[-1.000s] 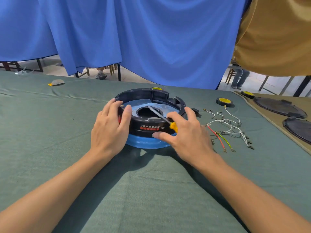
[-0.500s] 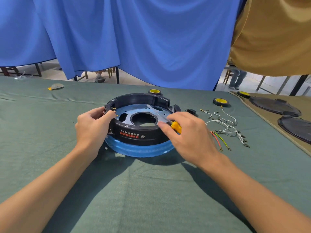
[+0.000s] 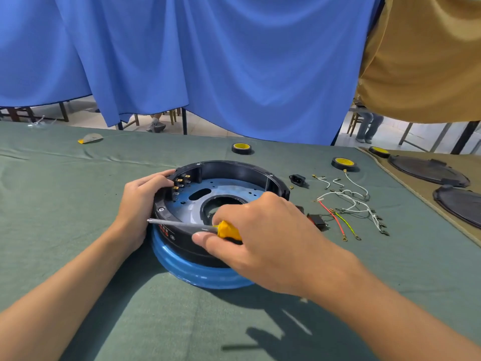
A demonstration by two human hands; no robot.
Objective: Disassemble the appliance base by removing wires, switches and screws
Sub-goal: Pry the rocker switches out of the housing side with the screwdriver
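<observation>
The round appliance base [image 3: 234, 173], black with a blue lower ring, lies on the green cloth in the middle of the table. My left hand [image 3: 141, 201] grips its left rim beside a block of brass terminals [image 3: 181, 182]. My right hand [image 3: 263, 235] holds a yellow-handled screwdriver [image 3: 226, 228] over the near rim, its metal shaft pointing left toward my left hand. Removed wires [image 3: 348, 201], white, red and yellow-green, lie to the right of the base. A black power socket [image 3: 297, 179] and a black switch [image 3: 316, 220] lie beside them.
Rolls of black tape [image 3: 242, 148] [image 3: 344, 163] lie behind the base, a third [image 3: 379, 151] sits on the tan mat at right with two dark round plates [image 3: 426, 169] [image 3: 458, 201]. A blue curtain hangs behind the table. A seated person's legs [image 3: 368, 126] show at back right.
The base has been turned so the terminal block faces my left hand, which moved to the left rim. The screwdriver shaft swung from pointing away over the base to pointing left.
</observation>
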